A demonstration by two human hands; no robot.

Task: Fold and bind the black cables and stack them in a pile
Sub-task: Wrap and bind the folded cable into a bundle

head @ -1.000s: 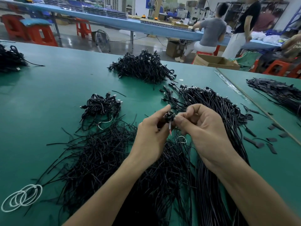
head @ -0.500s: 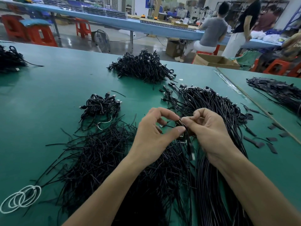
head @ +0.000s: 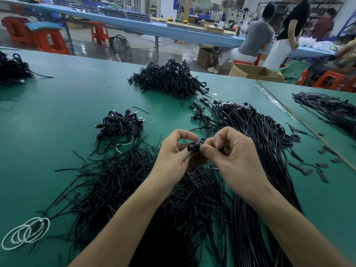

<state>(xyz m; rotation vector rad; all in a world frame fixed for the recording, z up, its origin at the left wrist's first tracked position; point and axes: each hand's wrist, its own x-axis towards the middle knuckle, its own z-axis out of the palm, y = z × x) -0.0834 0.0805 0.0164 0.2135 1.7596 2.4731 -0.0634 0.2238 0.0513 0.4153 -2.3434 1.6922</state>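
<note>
A small coiled black cable (head: 195, 145) hangs between my two hands above the green table (head: 57, 112). My left hand (head: 173, 151) pinches its left side, and a red-tipped end sticks out below the fingers. My right hand (head: 233, 153) pinches the coil's right side with thumb and curled fingers. A small pile of bound cables (head: 120, 125) lies to the left. Long straight cables (head: 260, 143) stretch along the right. Loose black tie strips (head: 119, 185) spread under my forearms.
A larger heap of bound cables (head: 169, 79) sits further back, and another heap (head: 13, 70) at the far left. White loops (head: 25, 234) lie near the front left. Short black pieces (head: 308, 166) are scattered right. People stand and sit beyond the table.
Both hands rose slightly from the cable heap, and the folded cable between the fingers is now a tight little coil again with its red tip hanging down.
</note>
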